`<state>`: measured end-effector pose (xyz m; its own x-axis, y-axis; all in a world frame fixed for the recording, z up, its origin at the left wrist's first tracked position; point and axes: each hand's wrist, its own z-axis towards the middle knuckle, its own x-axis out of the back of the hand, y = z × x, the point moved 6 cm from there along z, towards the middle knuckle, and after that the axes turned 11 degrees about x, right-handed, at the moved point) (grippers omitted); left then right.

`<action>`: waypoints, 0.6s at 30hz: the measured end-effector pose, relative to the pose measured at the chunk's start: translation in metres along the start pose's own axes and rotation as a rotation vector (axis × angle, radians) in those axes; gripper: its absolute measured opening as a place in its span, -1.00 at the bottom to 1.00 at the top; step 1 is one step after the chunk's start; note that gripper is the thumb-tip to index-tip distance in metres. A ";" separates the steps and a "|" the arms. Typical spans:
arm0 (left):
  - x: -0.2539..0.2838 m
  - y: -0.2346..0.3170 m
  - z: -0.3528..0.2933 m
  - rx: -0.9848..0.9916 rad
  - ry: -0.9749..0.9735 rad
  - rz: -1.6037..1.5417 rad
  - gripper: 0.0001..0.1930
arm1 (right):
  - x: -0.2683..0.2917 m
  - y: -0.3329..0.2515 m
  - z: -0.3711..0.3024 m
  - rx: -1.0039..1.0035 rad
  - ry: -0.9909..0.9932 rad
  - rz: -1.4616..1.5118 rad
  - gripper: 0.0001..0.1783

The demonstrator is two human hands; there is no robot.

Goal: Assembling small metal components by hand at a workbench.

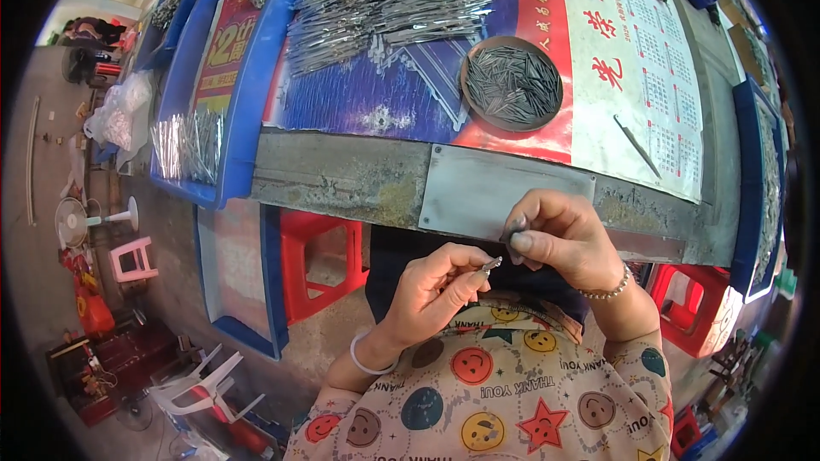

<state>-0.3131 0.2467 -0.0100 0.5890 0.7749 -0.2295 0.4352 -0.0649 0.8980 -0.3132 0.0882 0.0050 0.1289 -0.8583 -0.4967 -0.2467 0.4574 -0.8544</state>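
My left hand [440,290] is closed in a pinch on a small shiny metal piece [491,265], its tip poking out past the thumb. Just right of it and a little higher, my right hand [559,239] pinches a small dark piece [514,237] whose kind I cannot make out. The two hands are close but apart, above my lap at the table's front edge. Beyond them, a round bowl [557,102] holds many slim dark metal pieces [511,81]. Long rows of slender silver metal pieces [384,0] cover the back of the table.
A flat metal plate [470,192] is fixed at the table's near edge. One thin metal tool [636,145] lies on the calendar sheet at right. Blue trays stand left [235,119] and right [752,179]; the left one holds silver pieces. Red stools [295,265] stand below.
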 end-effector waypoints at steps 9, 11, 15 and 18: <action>0.005 0.001 -0.003 -0.034 0.020 0.023 -0.86 | -0.013 -0.011 -0.006 0.042 -0.109 -0.119 -0.87; 0.005 0.001 -0.003 -0.027 0.026 0.071 -0.87 | -0.012 -0.009 -0.006 0.043 -0.092 -0.087 -0.86; 0.005 0.003 -0.002 -0.062 0.028 0.083 -0.88 | -0.013 -0.006 -0.004 0.028 -0.083 -0.049 -0.84; 0.006 0.004 -0.002 -0.090 0.021 0.082 -0.87 | -0.013 -0.004 -0.002 0.022 -0.092 -0.033 -0.84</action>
<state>-0.3096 0.2524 -0.0073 0.6050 0.7825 -0.1471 0.3228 -0.0722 0.9437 -0.3158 0.0970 0.0154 0.2245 -0.8487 -0.4789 -0.2202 0.4346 -0.8733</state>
